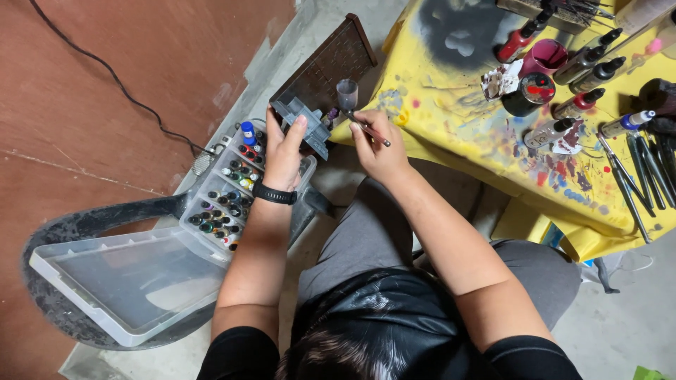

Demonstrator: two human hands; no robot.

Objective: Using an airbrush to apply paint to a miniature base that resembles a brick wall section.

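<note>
While I sit looking down over my knees, my left hand (285, 151) is clasped around a grey model piece (304, 121), fingers wrapped behind it and the thumb pressed on its front edge; the piece is blocky at the near end and joins a dark brown panel with a brick-like pattern (325, 67) that tilts up and away from me. My right hand (379, 151) is pinched shut on a thin airbrush (366, 127), whose clear little cup (347, 93) stands upright at its tip, just beside the grey piece and close to touching it. I wear a black band (274, 194) on my left wrist.

Under my left forearm sits an open clear plastic case (232, 197) full of small paint bottles with coloured caps, and its lid (120, 281) lies flat toward me; both rest on a dark plastic chair (77, 225). To my right is the counter (458, 148), covered in a yellow cloth stained with paint and a black sprayed patch. On it stand several dropper bottles (584, 63), a pink cup (546, 55), a round dark jar (529, 93) and a row of dark tools (644, 169). A black cable (113, 77) runs across the reddish-brown floor
</note>
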